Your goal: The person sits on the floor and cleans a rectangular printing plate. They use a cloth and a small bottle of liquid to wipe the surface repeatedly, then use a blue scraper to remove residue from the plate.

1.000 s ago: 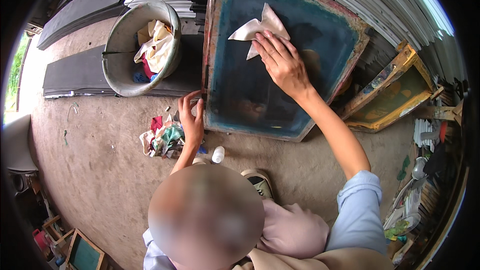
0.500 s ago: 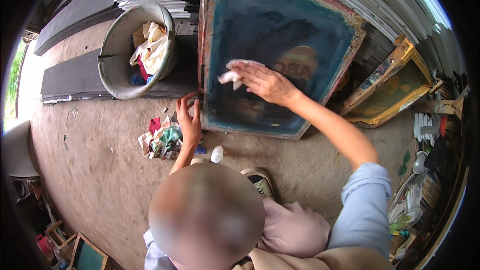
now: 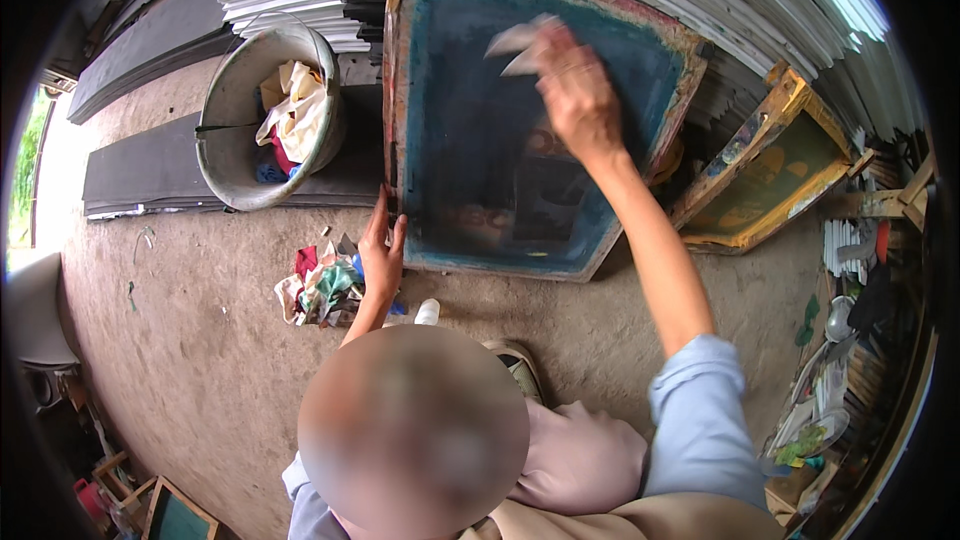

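Note:
A large screen-printing frame (image 3: 394, 140) leans in front of me, its wooden border stained red and its mesh (image 3: 460, 90) dark blue with faint printed shapes low down. My right hand (image 3: 580, 90) is smeared by motion over the upper part of the mesh and holds a white cloth (image 3: 515, 43) against it. The cloth sticks out past the fingers on the left. At the frame's lower left edge my left hand (image 3: 380, 250) grips the border, fingers along its side and thumb near the front.
A metal bucket (image 3: 215, 155) with rags stands to the left on black sheets (image 3: 140, 165). Crumpled scraps (image 3: 325, 285) and a white bottle (image 3: 427, 312) are near my feet. To the right leans a smaller yellow-stained frame (image 3: 735, 160); stacked white sheets (image 3: 740, 0) lie behind.
My right hand has swept the cloth up and to the right across the mesh. My left hand has slid slightly down the frame's edge. The whole view has shifted a little.

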A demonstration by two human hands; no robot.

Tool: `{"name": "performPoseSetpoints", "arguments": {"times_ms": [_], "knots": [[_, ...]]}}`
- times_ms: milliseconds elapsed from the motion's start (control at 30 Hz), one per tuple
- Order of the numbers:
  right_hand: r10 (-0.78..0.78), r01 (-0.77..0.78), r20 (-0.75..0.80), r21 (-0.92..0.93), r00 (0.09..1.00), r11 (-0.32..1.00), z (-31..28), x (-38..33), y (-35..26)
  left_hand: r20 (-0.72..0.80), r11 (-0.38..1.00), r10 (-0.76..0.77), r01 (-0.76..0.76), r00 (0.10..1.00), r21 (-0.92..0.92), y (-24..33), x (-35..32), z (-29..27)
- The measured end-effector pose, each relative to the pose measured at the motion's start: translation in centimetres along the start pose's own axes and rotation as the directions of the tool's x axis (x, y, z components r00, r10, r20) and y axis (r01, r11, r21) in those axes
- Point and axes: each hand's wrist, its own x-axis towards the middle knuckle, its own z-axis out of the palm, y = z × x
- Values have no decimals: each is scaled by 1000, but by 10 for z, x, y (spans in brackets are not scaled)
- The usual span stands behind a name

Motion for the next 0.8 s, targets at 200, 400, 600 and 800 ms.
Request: {"name": "performPoseSetpoints", "arguments": {"times_ms": [200, 400, 600, 800], "knots": [[6, -19, 80, 158, 997, 987, 31, -36, -73, 28, 996, -56, 53, 998, 77, 0, -2, 2], [-166, 151, 82, 164, 983, 975, 4, -56, -17, 8, 999, 13, -13, 1000, 31, -5, 0, 3], [193, -189, -37, 90, 981, 978, 24, -25, -57, -19, 999, 40, -40, 999, 2, -3, -1, 3], [-74, 93, 145, -129, 987, 987, -4, -58, 1, 86, 997, -82, 81, 993, 20, -2, 1, -9]]}}
